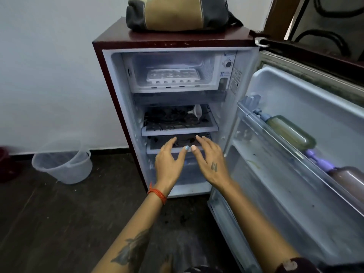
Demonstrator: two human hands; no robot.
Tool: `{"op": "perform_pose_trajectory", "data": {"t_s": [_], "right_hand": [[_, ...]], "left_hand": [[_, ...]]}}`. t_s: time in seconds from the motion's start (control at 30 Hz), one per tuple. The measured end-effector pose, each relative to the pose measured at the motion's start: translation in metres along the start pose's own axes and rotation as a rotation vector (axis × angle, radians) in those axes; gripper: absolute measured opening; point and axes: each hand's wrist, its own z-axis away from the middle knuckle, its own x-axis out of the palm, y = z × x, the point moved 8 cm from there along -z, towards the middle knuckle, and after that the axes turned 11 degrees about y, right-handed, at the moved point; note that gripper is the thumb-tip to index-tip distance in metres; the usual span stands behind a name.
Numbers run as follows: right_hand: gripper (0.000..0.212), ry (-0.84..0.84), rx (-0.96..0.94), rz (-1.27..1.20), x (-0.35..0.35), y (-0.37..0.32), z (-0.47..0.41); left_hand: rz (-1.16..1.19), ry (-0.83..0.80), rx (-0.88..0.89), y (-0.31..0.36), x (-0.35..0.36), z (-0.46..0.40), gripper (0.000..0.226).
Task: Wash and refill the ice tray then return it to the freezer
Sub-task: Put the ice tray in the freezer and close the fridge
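A white ice tray lies flat on the floor of the freezer compartment at the top of a small dark-red fridge, whose door stands wide open to the right. My left hand and my right hand are stretched out side by side in front of the lower shelves, well below the tray. Both have straight, spread fingers and hold nothing. An orange thread band circles my left wrist.
A grey and tan bag sits on the fridge top. A white funnel and dark cables lie on the middle shelf. Bottles fill the door rack. A clear plastic bucket stands on the dark floor at left.
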Motion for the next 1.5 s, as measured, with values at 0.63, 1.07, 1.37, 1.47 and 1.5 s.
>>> {"op": "perform_pose_trajectory", "data": {"t_s": [0.63, 1.07, 1.37, 1.47, 1.5], "right_hand": [[0.059, -0.004, 0.061, -0.035, -0.061, 0.023, 0.161], [0.067, 0.119, 0.181, 0.063, -0.106, 0.05, 0.242], [0.07, 0.247, 0.193, 0.1, -0.167, 0.095, 0.27], [0.066, 0.313, 0.163, 0.101, -0.199, 0.112, 0.273], [0.067, 0.348, 0.159, 0.096, -0.212, 0.119, 0.274]], "left_hand": [[0.067, 0.05, -0.064, -0.005, -0.019, 0.165, 0.054], [0.104, -0.118, 0.049, 0.006, -0.003, 0.233, 0.056], [0.089, -0.214, 0.124, 0.04, 0.048, 0.288, 0.067], [0.102, -0.235, 0.125, 0.059, 0.072, 0.308, 0.071], [0.107, -0.243, 0.131, 0.067, 0.08, 0.315, 0.073]]}}
